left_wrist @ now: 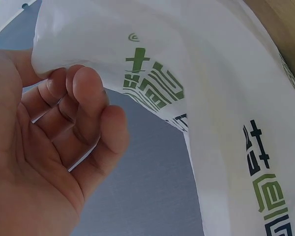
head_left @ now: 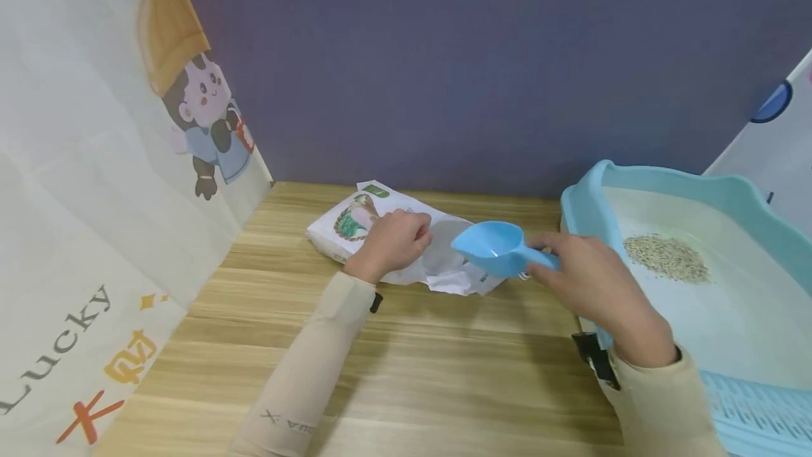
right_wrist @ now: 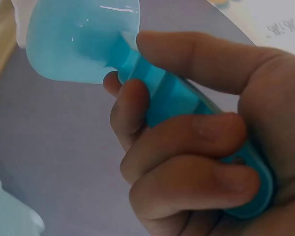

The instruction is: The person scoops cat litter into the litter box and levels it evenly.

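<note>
My left hand [head_left: 393,242] pinches the edge of a white printed bag [head_left: 345,221] lying on the wooden table. In the left wrist view, the thumb and curled fingers [left_wrist: 91,93] hold up a fold of the bag [left_wrist: 211,88], which has green and black lettering. My right hand [head_left: 596,288] grips the handle of a light blue scoop [head_left: 495,245]. The scoop's bowl points left and overlaps the bag's right end in the head view. Up close, the right fingers [right_wrist: 182,142] wrap round the handle, with the thumb along its upper side.
A blue litter box [head_left: 593,206] stands at the right, with a small heap of beige litter pellets [head_left: 666,257] on its pale floor. A dark blue-grey panel [head_left: 476,76] rises behind the table [head_left: 438,372]. A white printed sheet [head_left: 82,161] hangs along the left side.
</note>
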Demonstrator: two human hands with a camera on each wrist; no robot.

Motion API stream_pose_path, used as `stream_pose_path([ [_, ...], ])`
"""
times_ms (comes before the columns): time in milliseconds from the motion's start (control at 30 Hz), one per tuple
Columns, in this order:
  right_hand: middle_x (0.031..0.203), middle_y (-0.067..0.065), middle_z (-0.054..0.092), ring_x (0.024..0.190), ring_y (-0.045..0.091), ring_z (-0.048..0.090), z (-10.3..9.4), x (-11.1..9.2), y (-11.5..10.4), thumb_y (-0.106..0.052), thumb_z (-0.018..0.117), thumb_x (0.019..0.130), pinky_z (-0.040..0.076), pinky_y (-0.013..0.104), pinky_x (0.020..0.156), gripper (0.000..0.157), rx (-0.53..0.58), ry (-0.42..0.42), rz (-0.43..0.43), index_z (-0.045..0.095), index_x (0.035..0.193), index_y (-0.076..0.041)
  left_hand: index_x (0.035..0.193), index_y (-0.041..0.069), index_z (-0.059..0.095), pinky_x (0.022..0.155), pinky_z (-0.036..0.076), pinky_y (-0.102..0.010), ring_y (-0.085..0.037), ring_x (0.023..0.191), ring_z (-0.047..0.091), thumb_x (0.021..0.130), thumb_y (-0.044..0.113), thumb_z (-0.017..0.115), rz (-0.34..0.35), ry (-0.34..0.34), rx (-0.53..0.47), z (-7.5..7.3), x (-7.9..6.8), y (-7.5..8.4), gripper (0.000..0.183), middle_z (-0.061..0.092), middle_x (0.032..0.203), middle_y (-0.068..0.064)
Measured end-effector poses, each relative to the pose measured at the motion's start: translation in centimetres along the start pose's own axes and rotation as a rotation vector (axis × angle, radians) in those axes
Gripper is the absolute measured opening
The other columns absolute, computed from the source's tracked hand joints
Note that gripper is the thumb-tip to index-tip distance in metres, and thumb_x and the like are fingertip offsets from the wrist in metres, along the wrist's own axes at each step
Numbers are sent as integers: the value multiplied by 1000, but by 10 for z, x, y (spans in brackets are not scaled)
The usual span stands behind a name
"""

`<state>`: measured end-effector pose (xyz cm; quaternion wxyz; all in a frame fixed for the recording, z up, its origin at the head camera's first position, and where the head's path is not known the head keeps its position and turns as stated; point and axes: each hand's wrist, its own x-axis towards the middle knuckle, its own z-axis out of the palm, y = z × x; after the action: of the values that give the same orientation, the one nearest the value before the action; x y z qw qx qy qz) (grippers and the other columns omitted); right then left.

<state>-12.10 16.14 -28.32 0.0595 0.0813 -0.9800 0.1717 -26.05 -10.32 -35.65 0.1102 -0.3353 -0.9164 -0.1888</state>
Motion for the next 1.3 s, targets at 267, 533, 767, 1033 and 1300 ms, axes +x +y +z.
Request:
stream_pose_path([
  [267,94,8,72,68,18,54,42,38,-15,-20,66,94,42,32,62,31,-27,-64,-30,73,121,-5,68,18,43,53,31,-26,-11,56,41,98,17,59,14,10,6,1,-1,1,35,41,58,5],
  [533,103,10,75,71,19,60,63,63,-22,-22,69,94,46,32,60,29,-44,-105,0,73,118,-6,69,18,44,54,32,-27,-13,56,42,99,18,60,5,-2,8,1,-3,2,34,43,59,4],
  [767,116,16,74,78,22,66,69,68,-23,-20,70,92,52,36,63,30,-60,-116,12,74,118,-4,69,18,45,53,32,-27,-13,56,43,99,18,60,12,11,20,1,-3,2,34,43,59,5],
  [1033,122,17,73,86,25,66,77,72,-21,-19,70,93,54,41,73,31,-57,-95,8,74,119,-3,69,17,45,53,32,-26,-12,55,41,100,18,60,15,8,15,2,-2,3,34,42,59,4],
  [1300,123,16,72,97,30,69,86,78,-19,-20,72,92,55,49,83,30,-47,-65,4,75,118,-4,69,18,45,52,31,-25,-11,54,40,100,18,58,21,7,21,3,0,0,33,41,58,5],
])
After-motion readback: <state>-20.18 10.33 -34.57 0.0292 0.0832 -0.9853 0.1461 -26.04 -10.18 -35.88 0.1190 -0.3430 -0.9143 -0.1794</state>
